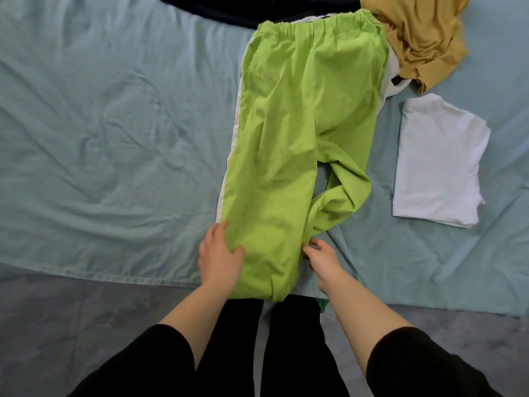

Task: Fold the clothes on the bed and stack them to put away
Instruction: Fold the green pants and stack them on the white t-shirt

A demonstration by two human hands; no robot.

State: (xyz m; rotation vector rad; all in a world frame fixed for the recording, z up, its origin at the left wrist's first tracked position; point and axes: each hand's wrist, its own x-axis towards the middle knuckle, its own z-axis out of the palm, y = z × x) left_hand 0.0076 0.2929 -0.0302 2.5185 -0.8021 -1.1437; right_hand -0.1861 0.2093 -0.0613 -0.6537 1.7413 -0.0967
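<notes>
Nearest: black sleeves (169, 348), bare forearms reaching to the hem end of the green trousers (300, 124).
Left hand (220, 253) at the trousers' left edge — fingers fairly straight alongside the cloth, thumb laid on top (slightly blurred).
Right hand (323, 256) at the right edge of the same leg, fingers curled in, pinching the fabric.
Green trousers laid lengthwise on the pale blue sheet (100, 124), hem over the bed's near edge, elastic waistband farthest; white stripe down the left side; other leg crumpled and doubled back on the right.
Right of the trousers, apart: folded white shirt (438, 161).
Under the trousers' upper right edge: white garment (393, 81), partly hidden.
Beside the waistband, right — rumpled mustard garment (420, 38).
Past the waistband: dark navy cloth (243, 10), cut off by the frame.
</notes>
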